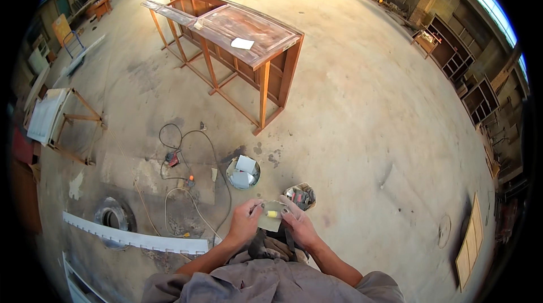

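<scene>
Close to my body, a small greenish-grey sheet, which looks like sandpaper (269, 224), is held up between my two hands. My left hand (244, 219) pinches its left edge, while my right hand (300, 226) grips the right side. A small yellow piece or patch (272, 214) shows on the sheet; whether it is loose or attached I cannot tell. Just beyond my hands stand a round tub (229, 174) with pale grey-white sheets in it and a smaller container (309, 187) holding a dark and red object.
A large wooden furniture frame (249, 26) with a worn top lies ahead, a white sheet (242, 44) on it. Cables (212, 144), a red power tool (172, 159), a tire (115, 216) and a long white strip (138, 238) lie left. A wooden panel (469, 241) is at right.
</scene>
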Action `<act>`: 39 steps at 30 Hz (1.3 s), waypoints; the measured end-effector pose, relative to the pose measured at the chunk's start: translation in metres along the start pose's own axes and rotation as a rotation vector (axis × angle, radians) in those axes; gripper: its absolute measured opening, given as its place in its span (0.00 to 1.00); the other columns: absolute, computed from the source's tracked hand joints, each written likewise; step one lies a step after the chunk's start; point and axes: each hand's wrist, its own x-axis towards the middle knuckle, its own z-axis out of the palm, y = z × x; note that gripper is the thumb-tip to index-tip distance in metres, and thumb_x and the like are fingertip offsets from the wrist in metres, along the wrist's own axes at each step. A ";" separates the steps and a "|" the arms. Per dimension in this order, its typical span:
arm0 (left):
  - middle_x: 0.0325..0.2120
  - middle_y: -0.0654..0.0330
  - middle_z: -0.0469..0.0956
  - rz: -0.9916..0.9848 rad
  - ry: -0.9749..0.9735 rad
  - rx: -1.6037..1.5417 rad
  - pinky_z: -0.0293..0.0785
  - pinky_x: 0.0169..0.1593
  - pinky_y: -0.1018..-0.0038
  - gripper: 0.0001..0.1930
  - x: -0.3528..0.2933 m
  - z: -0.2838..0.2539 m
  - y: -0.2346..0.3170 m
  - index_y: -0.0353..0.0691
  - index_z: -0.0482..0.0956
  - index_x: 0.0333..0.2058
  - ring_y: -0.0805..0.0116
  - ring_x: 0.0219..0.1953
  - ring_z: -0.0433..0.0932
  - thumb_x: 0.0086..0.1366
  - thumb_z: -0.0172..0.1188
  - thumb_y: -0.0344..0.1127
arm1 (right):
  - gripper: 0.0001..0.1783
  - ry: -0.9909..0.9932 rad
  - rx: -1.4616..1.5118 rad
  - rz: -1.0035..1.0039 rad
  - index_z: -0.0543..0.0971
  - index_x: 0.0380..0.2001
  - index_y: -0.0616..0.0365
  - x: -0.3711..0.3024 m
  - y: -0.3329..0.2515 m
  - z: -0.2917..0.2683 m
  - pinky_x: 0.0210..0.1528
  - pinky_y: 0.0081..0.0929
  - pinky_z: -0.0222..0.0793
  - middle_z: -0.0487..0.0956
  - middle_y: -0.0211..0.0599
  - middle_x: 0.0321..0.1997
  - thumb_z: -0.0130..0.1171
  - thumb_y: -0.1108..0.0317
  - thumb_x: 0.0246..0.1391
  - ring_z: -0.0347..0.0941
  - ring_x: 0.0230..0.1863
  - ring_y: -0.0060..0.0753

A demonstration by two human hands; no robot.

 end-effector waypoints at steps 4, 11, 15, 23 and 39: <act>0.29 0.60 0.81 -0.009 -0.048 0.025 0.72 0.36 0.75 0.10 0.067 0.014 0.003 0.30 0.82 0.47 0.76 0.30 0.74 0.72 0.57 0.28 | 0.30 -0.061 0.364 0.009 0.63 0.70 0.67 0.074 -0.058 -0.015 0.67 0.31 0.66 0.76 0.40 0.63 0.52 0.62 0.73 0.71 0.63 0.29; 0.36 0.56 0.84 -0.083 0.022 -0.052 0.77 0.39 0.77 0.13 0.226 0.047 0.008 0.29 0.78 0.52 0.74 0.36 0.81 0.72 0.57 0.27 | 0.25 -0.252 -0.015 0.155 0.70 0.66 0.64 0.236 -0.141 -0.099 0.67 0.30 0.66 0.78 0.35 0.61 0.54 0.62 0.72 0.73 0.61 0.26; 0.38 0.53 0.82 -0.476 0.050 -0.355 0.82 0.29 0.69 0.17 0.326 0.075 0.043 0.29 0.74 0.55 0.65 0.36 0.84 0.68 0.56 0.25 | 0.34 -0.424 -0.124 0.110 0.64 0.71 0.60 0.303 -0.215 -0.143 0.67 0.29 0.65 0.77 0.36 0.63 0.61 0.63 0.67 0.70 0.65 0.27; 0.39 0.54 0.80 -0.665 -0.026 -0.458 0.79 0.28 0.73 0.19 0.496 0.105 0.105 0.31 0.71 0.58 0.68 0.29 0.82 0.68 0.56 0.26 | 0.40 -0.551 -0.851 -0.332 0.60 0.74 0.47 0.424 -0.324 -0.219 0.47 0.42 0.77 0.82 0.54 0.49 0.62 0.71 0.60 0.83 0.41 0.51; 0.62 0.46 0.72 0.389 0.724 1.067 0.59 0.69 0.52 0.22 0.765 -0.078 -0.005 0.36 0.73 0.59 0.44 0.67 0.66 0.68 0.60 0.33 | 0.29 0.063 -1.196 -0.819 0.75 0.63 0.51 0.636 -0.422 -0.278 0.36 0.41 0.79 0.85 0.51 0.40 0.58 0.80 0.58 0.82 0.34 0.53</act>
